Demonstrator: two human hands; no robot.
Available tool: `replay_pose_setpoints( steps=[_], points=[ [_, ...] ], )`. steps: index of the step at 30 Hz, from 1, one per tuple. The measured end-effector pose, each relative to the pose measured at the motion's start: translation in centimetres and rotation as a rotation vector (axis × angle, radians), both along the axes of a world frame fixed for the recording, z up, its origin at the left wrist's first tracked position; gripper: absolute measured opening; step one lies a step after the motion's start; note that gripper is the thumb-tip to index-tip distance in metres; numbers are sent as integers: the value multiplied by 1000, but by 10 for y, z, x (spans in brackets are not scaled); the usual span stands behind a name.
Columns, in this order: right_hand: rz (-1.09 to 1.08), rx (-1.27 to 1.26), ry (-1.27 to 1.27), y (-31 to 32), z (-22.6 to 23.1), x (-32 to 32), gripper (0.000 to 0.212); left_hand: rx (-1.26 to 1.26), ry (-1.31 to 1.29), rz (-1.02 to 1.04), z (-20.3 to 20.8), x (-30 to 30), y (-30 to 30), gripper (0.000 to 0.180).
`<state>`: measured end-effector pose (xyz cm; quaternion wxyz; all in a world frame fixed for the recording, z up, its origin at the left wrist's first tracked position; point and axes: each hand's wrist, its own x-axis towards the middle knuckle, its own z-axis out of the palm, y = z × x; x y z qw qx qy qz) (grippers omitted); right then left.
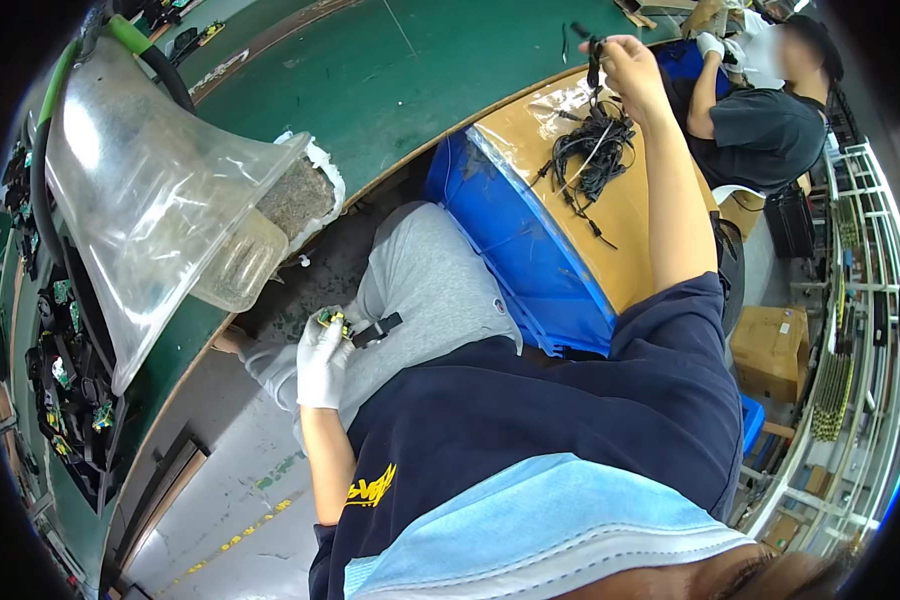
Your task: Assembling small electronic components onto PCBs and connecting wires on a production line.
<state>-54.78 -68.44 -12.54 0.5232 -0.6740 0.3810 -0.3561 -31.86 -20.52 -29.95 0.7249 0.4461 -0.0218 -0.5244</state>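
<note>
Two grips: white-gloved left hand (322,362) pinches a small green-yellow circuit board (333,319); bare right hand (631,70) pinches a thin black cable (594,68) above a tangled black-cable bundle (598,160) on brown cardboard (602,255); tugging could snag it.

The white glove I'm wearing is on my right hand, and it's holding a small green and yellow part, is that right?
Not quite: the head view shows the white glove on your left hand; your right hand is bare. The gloved hand does hold a small green and yellow part.
</note>
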Motion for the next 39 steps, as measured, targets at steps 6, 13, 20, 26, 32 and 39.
replay_pose_setpoints(
  steps=[6, 13, 20, 26, 32, 39],
  points=[
    [97, 105, -595, -22, 26, -12, 21, -76, 64, -164, 21, -9, -9, 36],
    [389, 153, -609, 107, 49, 16, 17, -253, 67, -327, 67, -23, -32, 57],
    [954, -251, -234, 236, 21, 64, 25, -687, 410, -439, 43, -35, -48, 55],
    [1348, -117, 6, 266, -19, 82, 13, -760, 591, -26, 49, -26, -28, 53],
    [1016, -178, 431, 265, -29, 94, 15, -565, 105, 40, 48, -11, 4, 54],
    [970, -303, 358, 265, -36, 109, 24, -491, 1, -10, 46, -18, 4, 54]
  ],
)
